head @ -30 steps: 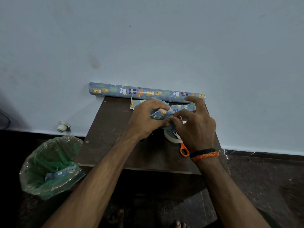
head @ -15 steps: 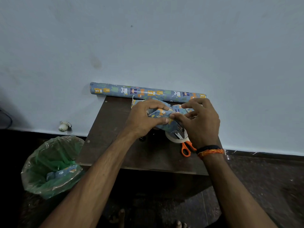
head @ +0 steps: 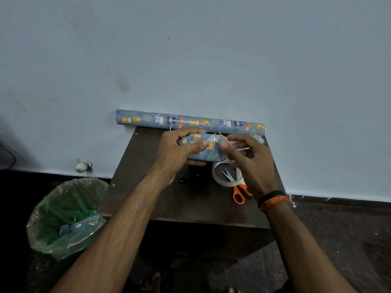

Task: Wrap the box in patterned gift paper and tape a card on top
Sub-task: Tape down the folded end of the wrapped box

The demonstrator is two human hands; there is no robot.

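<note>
Left hand: the left hand grips the wrapped box, fingers curled over its far edge, thumb on the near face.
Right hand: the right hand has fingers half curled; its thumb tip touches the box's right end.
Box: held above the worktop, in front of the paper roll.
Hidden: box's right end behind the fingers; scissors partly under the tape roll.
Room: pale wall, dark floor, green-lined bin at left.

No legible text or labels anywhere.
</note>
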